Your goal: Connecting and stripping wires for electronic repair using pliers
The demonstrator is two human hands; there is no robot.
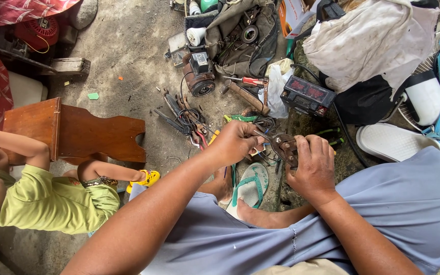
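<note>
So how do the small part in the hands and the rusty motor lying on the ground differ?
The small brown metal part is flat and plate-like, held up by the right hand while the left hand works on it with a thin tool. The rusty motor is bulkier, with a round end, and lies untouched on the concrete floor. Both look worn and brownish.

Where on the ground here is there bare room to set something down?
Bare concrete floor lies between the brown wooden stool and the rusty motor. A smaller patch lies between the stool and the left hand. It is crowded around the tangle of black wires and tools and the open grey tool bag.
</note>
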